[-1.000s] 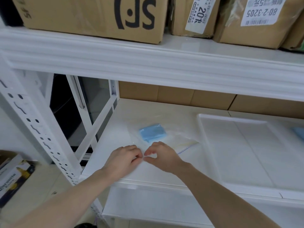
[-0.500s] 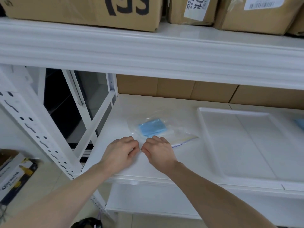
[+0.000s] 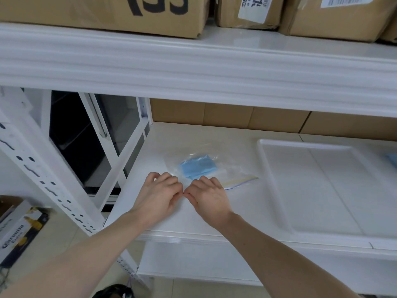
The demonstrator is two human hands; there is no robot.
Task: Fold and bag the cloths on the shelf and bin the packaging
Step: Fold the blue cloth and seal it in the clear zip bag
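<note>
A folded light-blue cloth [image 3: 198,167] lies inside a clear zip bag [image 3: 234,176] on the white shelf [image 3: 214,145]. The bag's zip strip [image 3: 240,183] runs off to the right of my hands. My left hand [image 3: 159,194] and my right hand [image 3: 207,195] sit side by side at the bag's near edge, thumbs and forefingers pinched together where they meet. Both seem to pinch the bag's edge, though the clear plastic there is hard to make out. Another bit of blue cloth [image 3: 392,159] shows at the far right edge.
A shallow white tray [image 3: 279,186] lies on the shelf to the right of the bag. Cardboard boxes [image 3: 103,14] fill the shelf above, and more line the back. The rack's upright post [image 3: 38,168] stands at left; a printed carton [image 3: 17,231] lies on the floor.
The view has tilted down a little. The bag with the cloth has puffed up and shifted slightly, and my hands stay pinched together at its near edge.
</note>
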